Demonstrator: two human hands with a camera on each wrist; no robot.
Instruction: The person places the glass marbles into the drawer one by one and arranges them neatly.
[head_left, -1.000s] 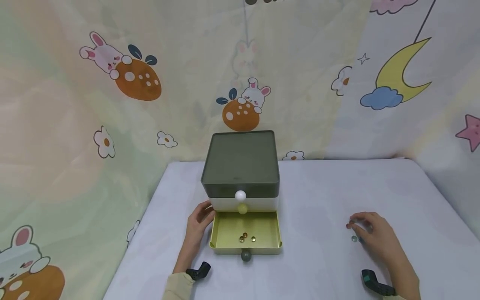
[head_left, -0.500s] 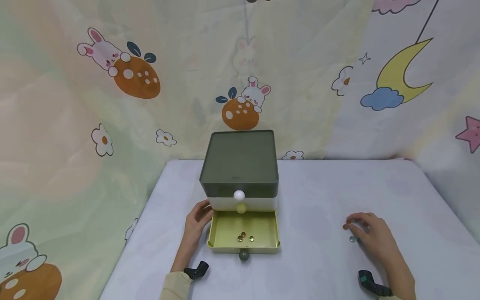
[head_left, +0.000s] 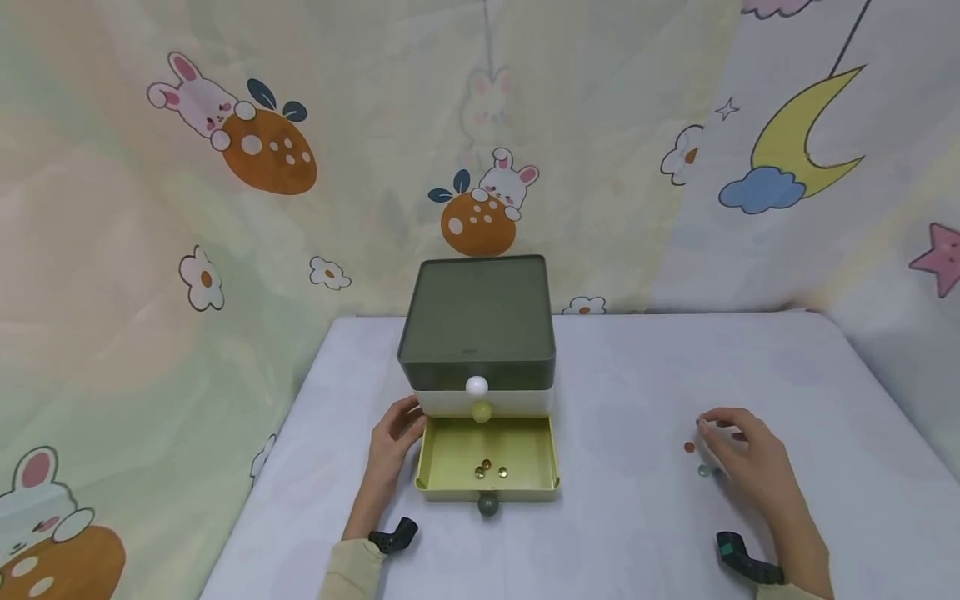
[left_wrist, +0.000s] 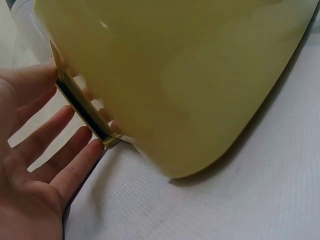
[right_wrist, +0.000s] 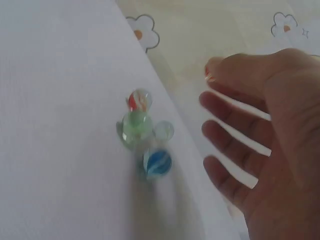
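My right hand is raised a little over the white table at the right, pinching an orange-and-clear glass marble between thumb and forefinger. Below it lie a red-streaked marble, a green marble, a clear marble and a blue marble. At the cabinet's left side, my left hand rests its straight fingertips against the lower edge. The pulled-out yellow-green drawer has 3 amber-looking marbles inside.
The small drawer cabinet has a dark green top and stands left of the middle. A white knob, a yellow knob and a dark green knob line its front. A printed cloth hangs behind the table.
My right hand has lifted and drawn back from the marbles with one pinched in it, leaving the red-streaked one in plain sight. The left hand stays at the cabinet.
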